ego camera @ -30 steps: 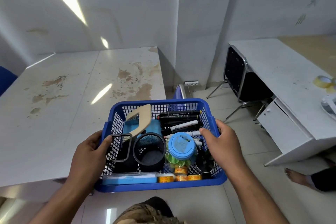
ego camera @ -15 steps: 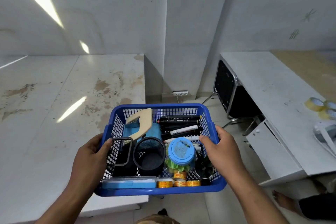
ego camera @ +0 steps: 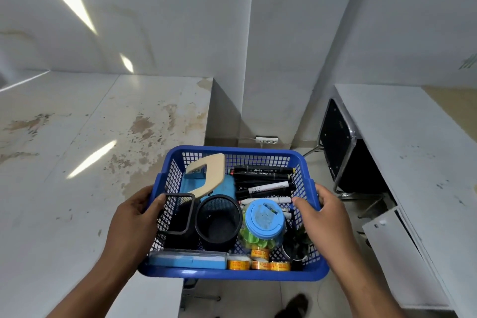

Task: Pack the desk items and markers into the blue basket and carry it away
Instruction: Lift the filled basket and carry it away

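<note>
I hold the blue basket [ego camera: 233, 276] in the air in front of me, over the gap between two tables. My left hand [ego camera: 131, 222] grips its left rim and my right hand [ego camera: 324, 219] grips its right rim, thumbs inside. Inside lie several black and white markers [ego camera: 262, 183], a blue hole punch with a beige handle [ego camera: 207, 175], a black mesh pen cup [ego camera: 218, 221], a black mesh holder [ego camera: 178, 213], a blue-lidded jar [ego camera: 264, 219], orange tape rolls [ego camera: 258, 262] and a blue case [ego camera: 185, 261].
A stained white table [ego camera: 77, 162] lies to the left and under the basket's left side. A second white table [ego camera: 413, 162] stands at right, with a black chair [ego camera: 340, 142] tucked beside it. A power strip [ego camera: 266, 140] sits on the floor by the wall pillar ahead.
The view has swung left and back slightly as I move with the basket. Both hands keep the same grip on the rims, and the items inside have not shifted.
</note>
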Motion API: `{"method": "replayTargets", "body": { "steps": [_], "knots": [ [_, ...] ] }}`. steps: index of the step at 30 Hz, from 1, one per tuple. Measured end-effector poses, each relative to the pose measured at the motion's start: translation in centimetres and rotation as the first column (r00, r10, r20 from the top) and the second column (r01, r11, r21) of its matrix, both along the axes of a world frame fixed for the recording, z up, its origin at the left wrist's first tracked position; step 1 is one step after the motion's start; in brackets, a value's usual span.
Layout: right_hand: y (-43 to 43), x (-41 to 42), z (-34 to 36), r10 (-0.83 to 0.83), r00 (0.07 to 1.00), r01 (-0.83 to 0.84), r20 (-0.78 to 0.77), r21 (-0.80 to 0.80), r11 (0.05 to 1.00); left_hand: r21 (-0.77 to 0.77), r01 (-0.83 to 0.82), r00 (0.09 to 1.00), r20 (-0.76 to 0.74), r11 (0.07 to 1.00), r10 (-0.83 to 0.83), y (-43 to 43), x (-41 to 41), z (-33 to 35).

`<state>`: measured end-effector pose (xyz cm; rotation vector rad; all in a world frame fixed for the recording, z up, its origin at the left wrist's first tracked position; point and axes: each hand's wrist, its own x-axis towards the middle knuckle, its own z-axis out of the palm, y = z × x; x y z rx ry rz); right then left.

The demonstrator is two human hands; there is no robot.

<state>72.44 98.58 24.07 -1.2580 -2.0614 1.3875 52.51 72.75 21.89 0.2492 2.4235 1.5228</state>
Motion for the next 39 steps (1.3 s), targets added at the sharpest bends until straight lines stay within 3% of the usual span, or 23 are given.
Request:
{"method": "replayTargets", "body": {
  "steps": [12,24,39],
  "knots": [
    [18.5,-3.7,0.5,0.189,0.981,-0.191,-0.049,-0.031,0.981,0.02,-0.19,0.981,-0.038,0.982,0.19,15.2,1.4,0.1],
    [31.7,-6.9,-0.8,0.227,0.973,-0.23,-0.038,-0.093,0.969,0.047,-0.262,0.965,-0.013,0.964,0.263,27.0,1.3,-0.6],
    [41.2,-21.9,-3.3,0.229,0.974,-0.227,-0.002,-0.115,0.967,-0.081,-0.282,0.959,0.01,0.956,0.283,37.4,-15.5,-2.6]
  ]
}}
